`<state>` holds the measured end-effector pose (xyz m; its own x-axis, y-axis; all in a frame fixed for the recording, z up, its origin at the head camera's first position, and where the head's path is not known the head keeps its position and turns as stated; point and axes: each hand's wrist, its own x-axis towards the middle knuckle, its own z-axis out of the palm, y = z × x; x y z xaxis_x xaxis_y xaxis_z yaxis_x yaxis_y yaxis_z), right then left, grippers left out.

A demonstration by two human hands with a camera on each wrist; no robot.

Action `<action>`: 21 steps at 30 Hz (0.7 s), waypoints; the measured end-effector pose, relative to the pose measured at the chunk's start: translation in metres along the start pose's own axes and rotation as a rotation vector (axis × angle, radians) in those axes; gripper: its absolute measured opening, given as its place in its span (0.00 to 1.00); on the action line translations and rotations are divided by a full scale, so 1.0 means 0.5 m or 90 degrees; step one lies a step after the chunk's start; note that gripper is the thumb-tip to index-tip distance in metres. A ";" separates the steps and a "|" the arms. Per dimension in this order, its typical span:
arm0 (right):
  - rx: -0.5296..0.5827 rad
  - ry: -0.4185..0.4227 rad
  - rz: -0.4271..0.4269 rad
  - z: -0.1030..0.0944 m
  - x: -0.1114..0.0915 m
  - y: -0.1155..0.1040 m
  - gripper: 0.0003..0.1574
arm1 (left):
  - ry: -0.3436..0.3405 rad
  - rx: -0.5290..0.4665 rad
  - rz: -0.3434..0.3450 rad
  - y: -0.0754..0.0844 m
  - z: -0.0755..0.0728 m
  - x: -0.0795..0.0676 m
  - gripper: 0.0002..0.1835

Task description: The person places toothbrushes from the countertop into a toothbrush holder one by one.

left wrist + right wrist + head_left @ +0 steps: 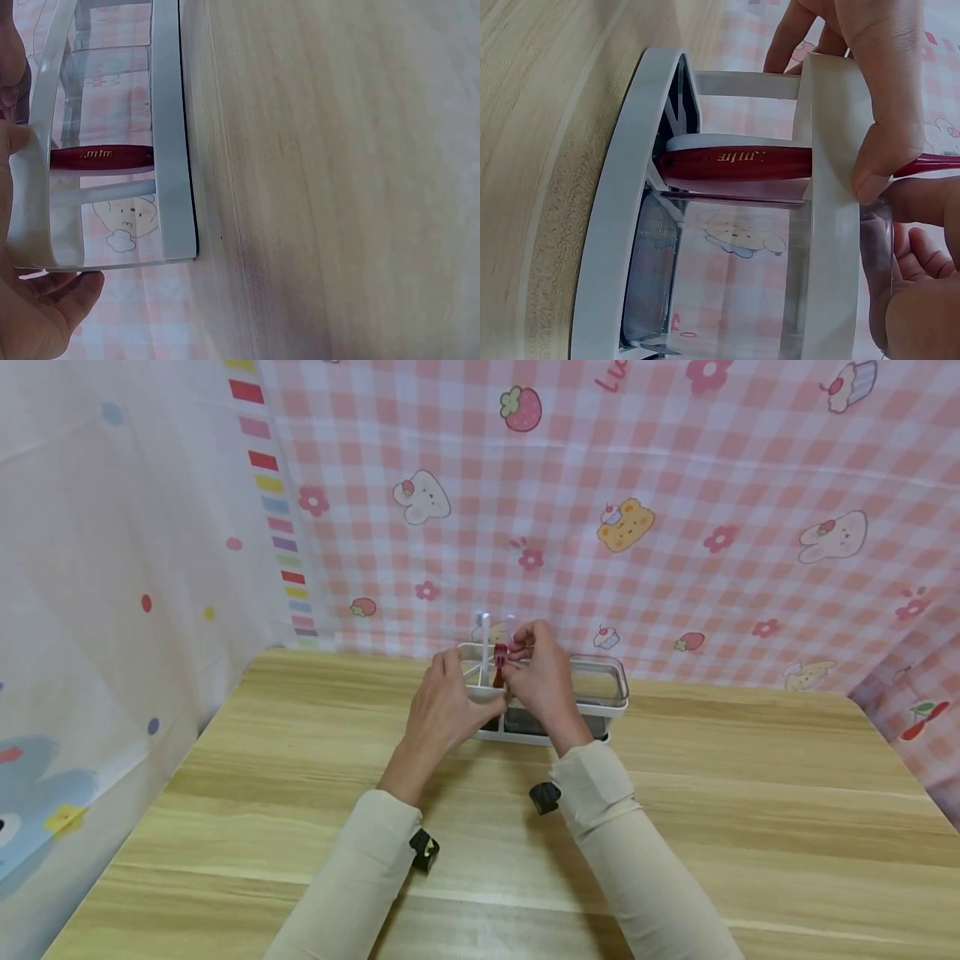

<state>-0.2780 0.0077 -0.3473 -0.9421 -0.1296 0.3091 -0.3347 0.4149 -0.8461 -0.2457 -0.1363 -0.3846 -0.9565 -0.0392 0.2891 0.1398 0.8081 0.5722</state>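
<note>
A white rack (517, 739) with clear compartments stands at the back of the table. My left hand (446, 702) grips its left end, thumb over the front of the upper rim (832, 225) and fingers round the side. A dark red utensil with gold lettering on its handle (739, 165) stands upright in the rack; its head (500, 654) rises above the rim. My right hand (542, 672) pinches at this utensil just above the rim, fingers curled. A white stick (485, 647) stands beside it, and a pale purple one (512, 625) rises behind the right fingertips.
A clear, rimmed box (600, 681) fills the rack's right side. Close behind hangs a pink checked cloth (480, 552); a white cloth (150, 527) hangs at left. The wooden table (480, 860) extends in front and to both sides.
</note>
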 end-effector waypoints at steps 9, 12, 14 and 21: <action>0.000 0.001 -0.015 -0.005 0.001 0.000 0.23 | -0.003 -0.004 0.001 0.004 -0.002 0.003 0.49; 0.009 -0.007 -0.011 -0.008 0.000 0.000 0.23 | -0.006 -0.004 -0.001 0.003 -0.003 0.002 0.49; 0.024 -0.011 -0.008 -0.010 0.000 0.001 0.23 | -0.008 -0.005 -0.003 0.003 -0.003 0.001 0.49; 0.049 -0.005 -0.011 -0.021 -0.010 -0.002 0.23 | -0.020 -0.002 -0.012 0.002 -0.004 -0.001 0.50</action>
<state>-0.2727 0.0173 -0.3435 -0.9365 -0.1433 0.3201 -0.3503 0.3424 -0.8718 -0.2447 -0.1365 -0.3829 -0.9665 -0.0366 0.2541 0.1220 0.8053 0.5802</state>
